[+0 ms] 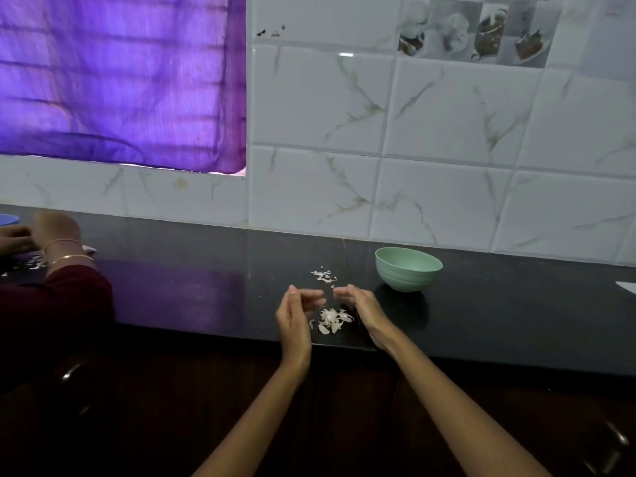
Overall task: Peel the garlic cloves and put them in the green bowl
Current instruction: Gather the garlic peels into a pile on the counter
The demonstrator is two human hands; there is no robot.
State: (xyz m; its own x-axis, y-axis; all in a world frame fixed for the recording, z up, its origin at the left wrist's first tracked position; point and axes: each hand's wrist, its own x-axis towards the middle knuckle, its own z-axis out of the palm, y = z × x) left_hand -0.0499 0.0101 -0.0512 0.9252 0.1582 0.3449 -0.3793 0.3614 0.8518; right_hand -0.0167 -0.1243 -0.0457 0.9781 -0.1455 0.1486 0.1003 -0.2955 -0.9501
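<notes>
**Two bare hands above garlic skins, green bowl to the right**

Nearest the camera, two bare forearms reach up from the bottom edge to the front of a glossy black stone countertop (pixel 192 297). The left hand (pixel 296 316) stands on edge, palm turned inward, fingers loosely curved and holding nothing that can be seen. The right hand (pixel 361 304) faces it, fingers also relaxed and slightly bent, nothing visibly pinched. The fingertips of the two hands are near each other but apart.

Between the wrists, on the counter, lies a heap of papery white garlic skins (pixel 332 320). Just beyond the fingertips sits a smaller scatter of skin flakes (pixel 324 275). No whole clove can be made out.

Farther back and to the right stands the pale green round bowl (pixel 407 270), upright; its contents cannot be seen from this angle.

At the far left, another person's hands (pixel 51 232), with thin gold bangles (pixel 69 258) and a dark red sleeve (pixel 72 290), rest over more skins. Behind everything rise white marbled wall tiles (pixel 447 132) and a purple curtain (pixel 120 80).
</notes>
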